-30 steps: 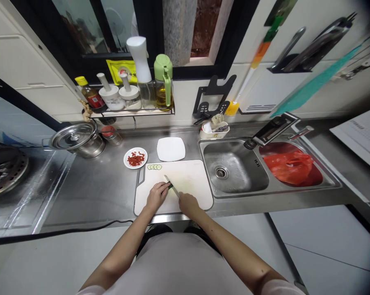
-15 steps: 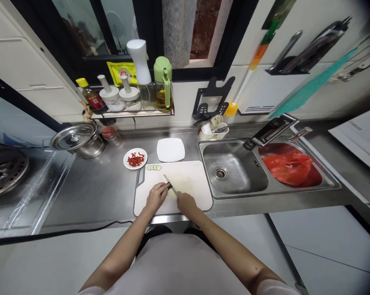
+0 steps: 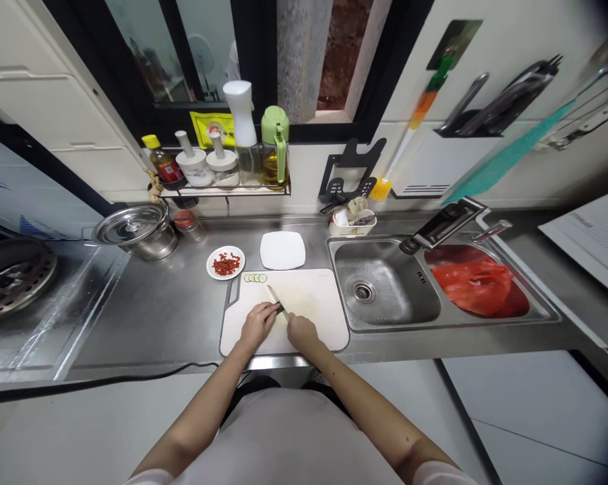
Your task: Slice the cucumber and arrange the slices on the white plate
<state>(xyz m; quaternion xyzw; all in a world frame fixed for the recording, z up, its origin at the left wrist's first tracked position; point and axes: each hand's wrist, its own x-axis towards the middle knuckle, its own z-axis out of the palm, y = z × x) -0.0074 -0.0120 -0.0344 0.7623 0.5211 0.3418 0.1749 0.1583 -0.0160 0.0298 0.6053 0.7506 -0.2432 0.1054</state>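
Right there near the middle of the cutting board [image 3: 324, 303], a small dark green piece [image 3: 280, 308] sits under the fingertips of the left hand [image 3: 257, 325], which are bunched together and press on it, hiding most of it. The right hand [image 3: 302, 333] is wrapped in a fist around the handle of a knife [image 3: 272, 294], whose blade slants away to the far left, against or just beside the green piece; whether its edge is in it, I cannot tell. Four pale green-rimmed slices [image 3: 255, 277] overlap in a row at the board's far left corner. Just beyond the board stand a square white plate [image 3: 282, 250] and, to its left, a round plate [image 3: 211, 265] of red bits [image 3: 226, 265]; the sink [image 3: 385, 269] lies close on the right. Both forearms reach forward and inward from the near edge, knuckles up, hands close together over the board.
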